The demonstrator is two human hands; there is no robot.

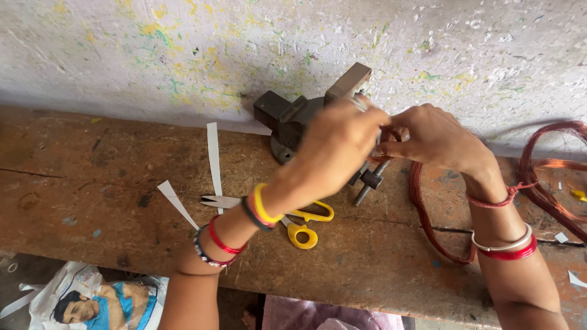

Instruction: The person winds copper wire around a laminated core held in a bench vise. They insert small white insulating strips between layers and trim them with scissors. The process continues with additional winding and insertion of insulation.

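Observation:
A small dark metal bench vise [293, 116] stands on a worn wooden bench [92, 189] against a paint-spattered wall. My left hand [339, 146], with bangles on the wrist, is closed over the vise's jaw end. My right hand [437, 137] meets it there, pinching reddish copper wire at the vise. A loop of that copper wire coil [428, 217] hangs from under my right hand across the bench. The vise's screw handle [370, 182] sticks out below my hands.
Yellow-handled scissors [302, 226] lie on the bench under my left forearm, beside several white paper strips [213, 156]. More copper wire coils [550, 168] lie at the right. A printed bag [92, 299] sits on the floor below the bench edge.

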